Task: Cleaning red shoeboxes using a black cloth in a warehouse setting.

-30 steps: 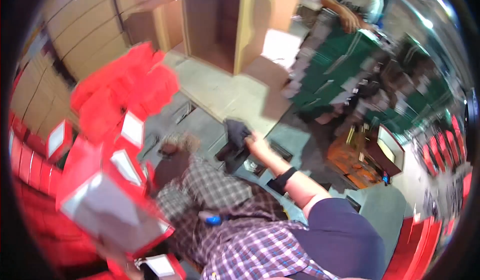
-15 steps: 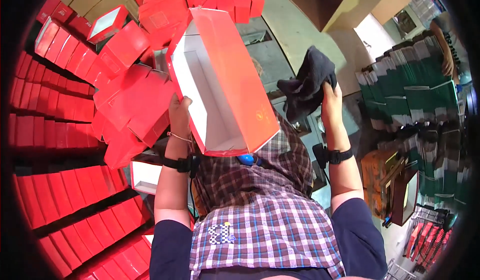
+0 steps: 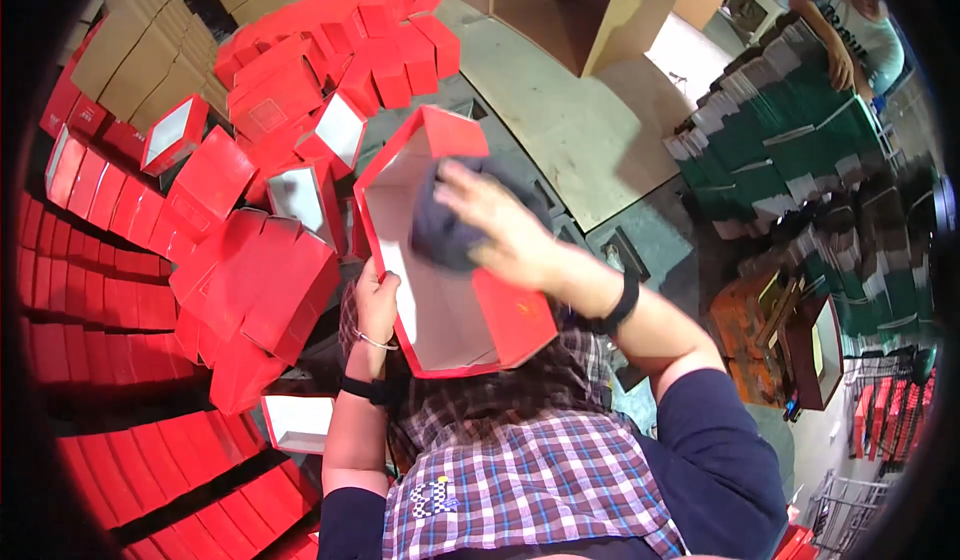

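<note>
An open red box [image 3: 520,312] with a white and grey inside is tilted in front of my body. My left hand [image 3: 378,305] grips its left side, thumb at the rim and fingers behind the wall. A dark cloth [image 3: 436,222] lies under my right hand [image 3: 500,228], against the upper right wall of the box. The right fingers, slightly blurred, hold the cloth there, and it hides part of the opening.
Red boxes [image 3: 270,280] are heaped on the left, beside long rows of red boxes [image 3: 150,460]. Large cardboard [image 3: 560,10] stands at the back. At right, a person [image 3: 850,30] leans by tied green stacks [image 3: 830,150]. An orange crate [image 3: 745,330] sits below them.
My right hand has brought the cloth leftward from beside the box onto it. The box is a little lower, still in my left hand. The view has shifted.
</note>
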`<action>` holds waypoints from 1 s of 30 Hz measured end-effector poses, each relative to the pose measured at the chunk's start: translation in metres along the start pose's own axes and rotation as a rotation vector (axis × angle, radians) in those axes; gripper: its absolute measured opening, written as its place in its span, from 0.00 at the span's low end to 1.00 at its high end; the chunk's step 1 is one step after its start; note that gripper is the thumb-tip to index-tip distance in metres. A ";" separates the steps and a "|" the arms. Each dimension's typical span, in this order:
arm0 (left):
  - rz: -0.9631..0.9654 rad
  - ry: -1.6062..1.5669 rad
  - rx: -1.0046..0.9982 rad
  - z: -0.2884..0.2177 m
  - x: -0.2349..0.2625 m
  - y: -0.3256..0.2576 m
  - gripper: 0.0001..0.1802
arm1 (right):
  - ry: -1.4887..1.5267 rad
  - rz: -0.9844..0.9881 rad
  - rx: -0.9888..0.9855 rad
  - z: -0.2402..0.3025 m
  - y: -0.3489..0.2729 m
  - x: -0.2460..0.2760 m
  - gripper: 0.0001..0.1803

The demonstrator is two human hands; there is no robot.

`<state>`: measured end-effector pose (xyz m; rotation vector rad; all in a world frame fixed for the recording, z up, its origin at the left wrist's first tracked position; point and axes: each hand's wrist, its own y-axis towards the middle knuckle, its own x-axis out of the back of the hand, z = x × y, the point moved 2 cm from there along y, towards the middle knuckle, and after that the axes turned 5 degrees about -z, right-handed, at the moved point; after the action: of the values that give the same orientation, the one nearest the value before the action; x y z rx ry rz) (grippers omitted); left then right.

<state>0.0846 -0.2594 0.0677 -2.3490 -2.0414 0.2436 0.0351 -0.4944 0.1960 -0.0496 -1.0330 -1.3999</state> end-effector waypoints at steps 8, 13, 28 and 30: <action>-0.024 0.309 -0.226 -0.031 -0.008 0.000 0.23 | 0.623 -0.582 -0.858 -0.160 0.070 0.070 0.19; -0.003 0.224 -0.209 -0.035 0.001 0.009 0.26 | 0.819 -0.645 -0.500 -0.093 0.063 0.088 0.20; -0.189 0.218 -0.418 -0.054 0.044 0.024 0.23 | 0.538 -0.508 -0.449 -0.081 0.010 0.082 0.21; -0.154 0.199 -0.447 -0.058 0.031 0.018 0.24 | 0.254 -0.533 -0.152 -0.045 0.039 0.070 0.18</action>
<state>0.1143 -0.2266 0.1195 -2.2886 -2.3491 -0.4792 0.0799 -0.5653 0.2326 0.3059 -0.7514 -1.9087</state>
